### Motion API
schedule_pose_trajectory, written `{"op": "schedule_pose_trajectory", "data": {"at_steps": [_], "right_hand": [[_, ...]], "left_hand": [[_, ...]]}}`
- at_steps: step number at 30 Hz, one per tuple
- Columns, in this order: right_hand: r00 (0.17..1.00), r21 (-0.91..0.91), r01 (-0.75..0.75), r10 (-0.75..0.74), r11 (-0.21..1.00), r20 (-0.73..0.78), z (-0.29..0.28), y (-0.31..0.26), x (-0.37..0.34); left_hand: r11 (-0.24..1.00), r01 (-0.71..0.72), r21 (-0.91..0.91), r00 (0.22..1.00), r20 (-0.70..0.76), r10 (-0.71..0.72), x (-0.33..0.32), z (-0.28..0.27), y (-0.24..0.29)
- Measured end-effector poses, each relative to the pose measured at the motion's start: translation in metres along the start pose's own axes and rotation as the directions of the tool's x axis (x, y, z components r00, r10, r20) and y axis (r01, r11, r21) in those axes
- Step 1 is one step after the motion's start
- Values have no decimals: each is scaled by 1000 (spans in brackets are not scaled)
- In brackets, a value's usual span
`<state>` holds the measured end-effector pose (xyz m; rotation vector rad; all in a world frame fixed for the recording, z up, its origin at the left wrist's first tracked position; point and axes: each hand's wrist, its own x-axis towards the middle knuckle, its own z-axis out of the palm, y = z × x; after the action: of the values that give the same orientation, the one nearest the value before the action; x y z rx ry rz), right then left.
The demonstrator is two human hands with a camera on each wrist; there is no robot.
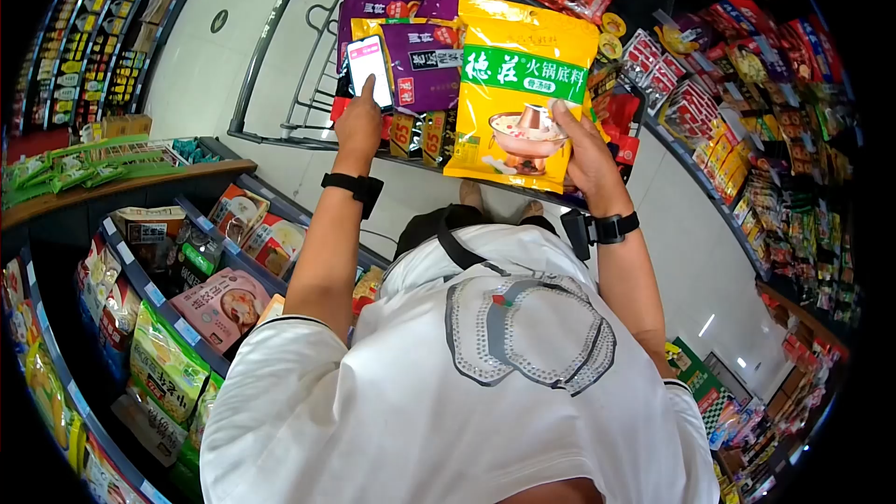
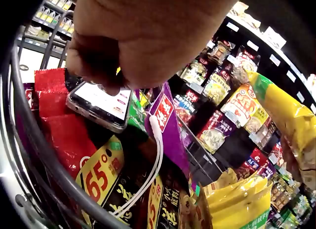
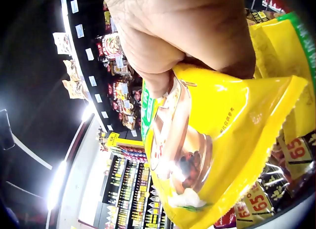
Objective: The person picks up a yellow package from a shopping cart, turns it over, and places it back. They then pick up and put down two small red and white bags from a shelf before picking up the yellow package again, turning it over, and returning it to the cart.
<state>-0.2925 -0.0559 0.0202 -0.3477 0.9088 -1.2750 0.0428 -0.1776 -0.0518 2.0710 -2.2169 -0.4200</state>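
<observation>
**Yellow packet held over a loaded cart while a phone is touched**

Around the hands, much is crowded. The shopping cart [image 1: 277,7] is filled with purple packets [image 1: 425,84], red packets [image 2: 64,130] and dark packets marked "65°" [image 2: 101,179]; more yellow packets [image 2: 237,202] are seen near its side. Part of this load is hidden by the yellow packet [image 1: 518,98], which is held above the cart. In the left wrist view, the packets are crossed by the cart's curved rim, and the upper end of the phone [image 1: 371,73] is covered by the hand. On one side, a pink packet [image 1: 224,308] and a green packet [image 1: 168,364] are kept on dark shelves; on the other, packets are displayed in rows.

The phone is rested, tilted, upon the packets, and its bright screen is touched by the extended index finger of the left hand [image 1: 357,126]; the other fingers are bent. By the right hand [image 1: 593,159], the lower side of the yellow packet is pinched, with the thumb on the front.

The yellow film is glossy and creased, the packet is puffy, and its sealed edge is cut in small teeth. The cart is made of grey wire and bars. A thin white strap [image 2: 159,140] is hung from the phone in a soft loop.
</observation>
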Motion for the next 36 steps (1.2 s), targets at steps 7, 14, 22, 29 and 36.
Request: {"op": "schedule_pose_trajectory", "data": {"at_steps": [7, 14, 22, 29, 36], "right_hand": [[1000, -3, -9, 9, 1000, -12, -3, -2, 6], [1000, 16, -10, 10, 1000, -10, -4, -1, 8], [999, 7, -46, 46, 999, 26, -3, 0, 10], [996, -26, -60, 61, 998, 59, 7, 3, 9], [995, -5, -83, 83, 997, 54, 6, 6, 2]], "left_hand": [[983, -30, 182, 998, 64, 19, 13, 9, 6], [996, 42, -79, 999, -1, -42, -5, -17, 9], [402, 227, -887, 964, 264, 39, -56, -40, 55], [282, 212, -936, 889, 304, 342, -73, -47, 108], [182, 263, -948, 881, 313, 356, -80, -51, 118]]}}
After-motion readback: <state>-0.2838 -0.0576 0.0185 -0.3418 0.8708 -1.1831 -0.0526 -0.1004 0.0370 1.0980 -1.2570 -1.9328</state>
